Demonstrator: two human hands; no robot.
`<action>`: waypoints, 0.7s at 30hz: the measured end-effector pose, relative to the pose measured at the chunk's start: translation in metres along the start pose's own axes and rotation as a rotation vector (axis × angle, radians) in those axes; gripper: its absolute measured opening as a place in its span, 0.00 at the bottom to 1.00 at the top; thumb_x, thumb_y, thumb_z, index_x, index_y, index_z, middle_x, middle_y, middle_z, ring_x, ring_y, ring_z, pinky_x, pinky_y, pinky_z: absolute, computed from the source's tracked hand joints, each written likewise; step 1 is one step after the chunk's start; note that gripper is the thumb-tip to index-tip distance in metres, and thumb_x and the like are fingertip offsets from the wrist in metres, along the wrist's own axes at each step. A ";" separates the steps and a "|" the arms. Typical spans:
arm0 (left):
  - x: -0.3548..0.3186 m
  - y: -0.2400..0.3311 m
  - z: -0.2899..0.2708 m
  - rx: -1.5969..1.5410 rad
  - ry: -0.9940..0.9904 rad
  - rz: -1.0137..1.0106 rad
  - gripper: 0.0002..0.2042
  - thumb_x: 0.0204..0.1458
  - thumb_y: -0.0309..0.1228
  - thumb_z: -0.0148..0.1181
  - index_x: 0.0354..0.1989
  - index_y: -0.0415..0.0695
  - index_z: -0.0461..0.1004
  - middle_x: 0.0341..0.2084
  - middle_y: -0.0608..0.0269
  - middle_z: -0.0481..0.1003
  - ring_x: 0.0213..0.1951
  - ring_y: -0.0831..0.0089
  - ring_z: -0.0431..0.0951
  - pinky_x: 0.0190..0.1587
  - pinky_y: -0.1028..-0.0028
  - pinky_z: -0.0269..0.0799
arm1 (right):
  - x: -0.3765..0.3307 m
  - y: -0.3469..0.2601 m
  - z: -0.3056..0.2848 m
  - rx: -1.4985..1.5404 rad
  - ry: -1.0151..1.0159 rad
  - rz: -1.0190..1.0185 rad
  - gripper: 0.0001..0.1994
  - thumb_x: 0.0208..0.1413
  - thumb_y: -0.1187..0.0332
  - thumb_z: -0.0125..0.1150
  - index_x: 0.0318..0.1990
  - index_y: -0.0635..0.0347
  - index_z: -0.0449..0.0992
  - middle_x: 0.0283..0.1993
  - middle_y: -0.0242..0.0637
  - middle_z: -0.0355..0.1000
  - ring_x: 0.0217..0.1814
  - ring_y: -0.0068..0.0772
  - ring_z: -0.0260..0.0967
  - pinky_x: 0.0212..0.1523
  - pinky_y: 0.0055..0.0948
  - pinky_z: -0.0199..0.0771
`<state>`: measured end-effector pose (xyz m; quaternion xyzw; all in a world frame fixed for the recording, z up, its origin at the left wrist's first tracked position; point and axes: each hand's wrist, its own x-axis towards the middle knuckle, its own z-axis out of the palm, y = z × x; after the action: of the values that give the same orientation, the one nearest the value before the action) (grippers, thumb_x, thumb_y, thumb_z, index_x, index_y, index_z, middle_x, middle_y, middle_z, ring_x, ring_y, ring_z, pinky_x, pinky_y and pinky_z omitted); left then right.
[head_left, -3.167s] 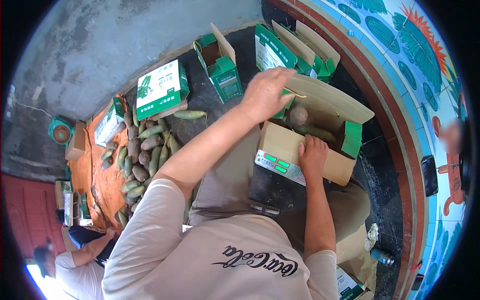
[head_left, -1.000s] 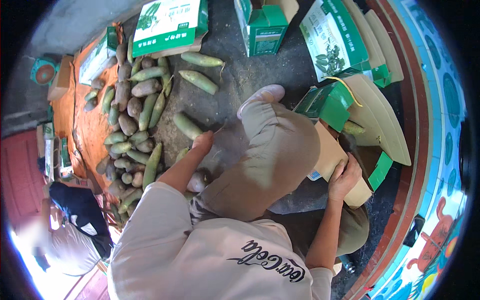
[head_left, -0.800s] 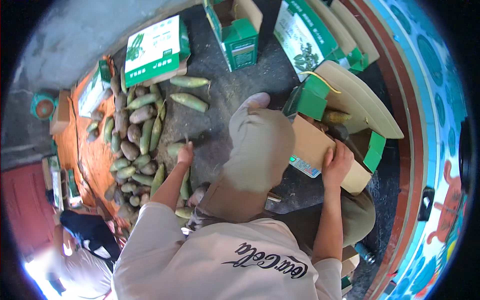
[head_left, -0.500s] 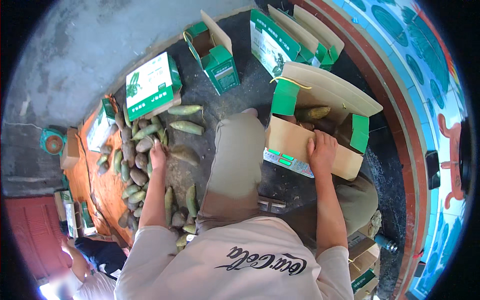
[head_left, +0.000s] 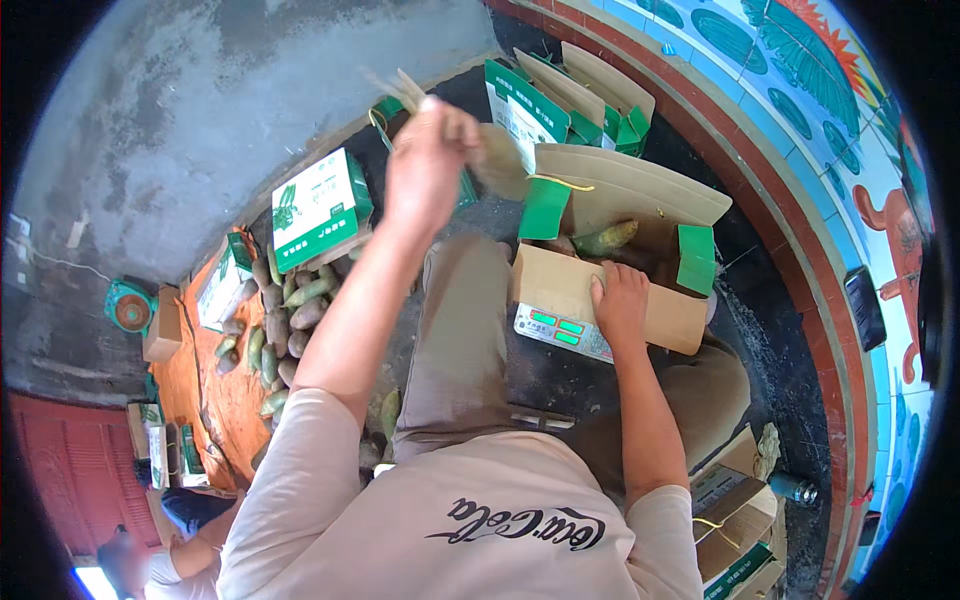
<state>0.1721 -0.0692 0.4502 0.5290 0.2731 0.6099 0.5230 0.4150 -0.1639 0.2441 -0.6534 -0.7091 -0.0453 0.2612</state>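
My left hand (head_left: 430, 165) is raised over the floor ahead, its fingers closed around the stem end of a brownish-green radish (head_left: 502, 160). The radish is blurred and points right, toward an open green and brown cardboard box (head_left: 555, 278). On that box's near flap rests my right hand (head_left: 622, 303), fingers lying flat and pressed lightly on the cardboard. Inside the box a green radish (head_left: 607, 238) shows beside darker ones. The box sits on a scale (head_left: 562, 332) with lit green displays. To the left lies a pile of green and muddy radishes (head_left: 307, 312), partly covered by my left arm.
A white and green box (head_left: 318, 212) lies at the pile's far end. Other open boxes (head_left: 525, 105) stand near the wall. Another person (head_left: 190, 560) is at lower left. A bottle (head_left: 795, 488) and more cartons (head_left: 740, 535) are at lower right. A red-brown ledge (head_left: 800, 240) borders the right.
My left hand has lifted a radish from the pile's edge and swung it up, away and to the right. My right hand stays on the box flap. The view has shifted slightly.
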 end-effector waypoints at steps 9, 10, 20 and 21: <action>-0.019 -0.088 0.041 0.359 -0.200 -0.430 0.15 0.61 0.35 0.45 0.49 0.38 0.69 0.43 0.59 0.73 0.43 0.72 0.75 0.47 0.70 0.69 | -0.002 -0.002 0.000 0.049 0.023 -0.036 0.18 0.49 0.62 0.58 0.45 0.64 0.72 0.42 0.45 0.70 0.47 0.45 0.65 0.55 0.43 0.58; -0.025 -0.084 0.032 0.415 -0.224 -0.378 0.14 0.60 0.33 0.46 0.49 0.37 0.69 0.43 0.59 0.73 0.43 0.72 0.75 0.47 0.70 0.69 | -0.003 -0.003 0.000 0.033 0.041 -0.049 0.17 0.49 0.63 0.58 0.44 0.64 0.72 0.42 0.45 0.70 0.46 0.45 0.65 0.54 0.43 0.59; -0.120 -0.058 -0.144 0.793 0.221 -0.318 0.11 0.54 0.33 0.52 0.38 0.36 0.74 0.33 0.54 0.76 0.34 0.66 0.77 0.40 0.71 0.70 | -0.001 0.001 0.001 -0.009 0.027 -0.069 0.16 0.51 0.64 0.56 0.46 0.62 0.71 0.43 0.45 0.70 0.48 0.45 0.65 0.53 0.42 0.60; -0.139 -0.062 -0.165 0.937 0.260 -0.350 0.12 0.54 0.33 0.53 0.38 0.37 0.74 0.32 0.52 0.76 0.35 0.62 0.77 0.40 0.69 0.70 | -0.001 0.001 0.002 -0.006 0.018 -0.086 0.16 0.51 0.64 0.56 0.46 0.62 0.71 0.43 0.45 0.70 0.48 0.45 0.65 0.53 0.42 0.60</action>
<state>0.0256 -0.1431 0.2968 0.5729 0.6640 0.3862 0.2859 0.4158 -0.1637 0.2422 -0.6226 -0.7341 -0.0643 0.2633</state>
